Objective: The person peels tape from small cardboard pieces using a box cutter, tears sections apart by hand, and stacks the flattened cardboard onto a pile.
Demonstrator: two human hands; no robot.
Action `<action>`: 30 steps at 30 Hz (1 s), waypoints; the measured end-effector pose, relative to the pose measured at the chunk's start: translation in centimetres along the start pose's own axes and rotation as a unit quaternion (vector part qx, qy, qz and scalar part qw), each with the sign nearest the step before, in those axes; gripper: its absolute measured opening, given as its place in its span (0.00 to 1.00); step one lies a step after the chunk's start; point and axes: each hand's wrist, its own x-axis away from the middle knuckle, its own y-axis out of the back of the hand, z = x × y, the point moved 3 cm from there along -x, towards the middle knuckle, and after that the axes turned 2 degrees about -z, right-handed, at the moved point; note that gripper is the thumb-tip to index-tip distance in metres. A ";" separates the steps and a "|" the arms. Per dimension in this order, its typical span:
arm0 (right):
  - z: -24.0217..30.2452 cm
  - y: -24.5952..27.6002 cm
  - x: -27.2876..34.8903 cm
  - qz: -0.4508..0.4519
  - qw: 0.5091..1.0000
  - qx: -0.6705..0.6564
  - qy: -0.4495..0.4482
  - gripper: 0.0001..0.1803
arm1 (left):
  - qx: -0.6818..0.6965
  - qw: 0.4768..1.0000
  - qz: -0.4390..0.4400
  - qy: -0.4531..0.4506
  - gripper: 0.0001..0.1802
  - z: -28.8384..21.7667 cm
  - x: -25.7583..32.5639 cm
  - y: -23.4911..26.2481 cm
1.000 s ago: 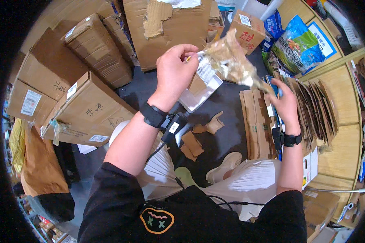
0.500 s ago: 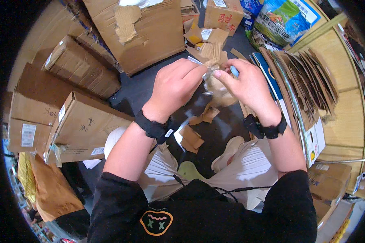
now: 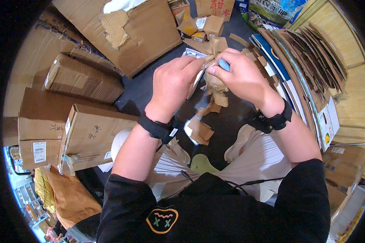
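Both hands meet at upper centre of the frame. The left hand [image 3: 172, 83] pinches the top of a crumpled brown paper wad [image 3: 215, 87]; the right hand [image 3: 243, 77] closes its fingers [image 3: 217, 69] around it, with a small blue thing [image 3: 224, 65] tucked underneath. The paper looks light, soft and easily torn, so it is best held at its twisted neck. It hangs between the fingertips, above the dark floor [image 3: 146, 91].
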 end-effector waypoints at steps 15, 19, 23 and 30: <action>-0.9 -0.2 0.4 0.085 0.992 -0.089 -0.015 0.14 | 0.214 0.900 0.115 0.362 0.12 3.5 0.5 0.6; -0.1 0.0 0.3 0.083 0.996 -0.012 0.016 0.13 | 0.181 0.901 0.122 0.375 0.13 3.7 0.7 0.6; 0.4 0.4 0.4 0.102 0.995 0.013 -0.001 0.09 | 0.171 0.892 0.090 0.409 0.14 5.4 1.6 -0.1; 0.6 1.4 0.9 0.114 0.993 -0.032 0.025 0.09 | 0.232 0.863 0.014 0.448 0.13 9.3 2.4 0.1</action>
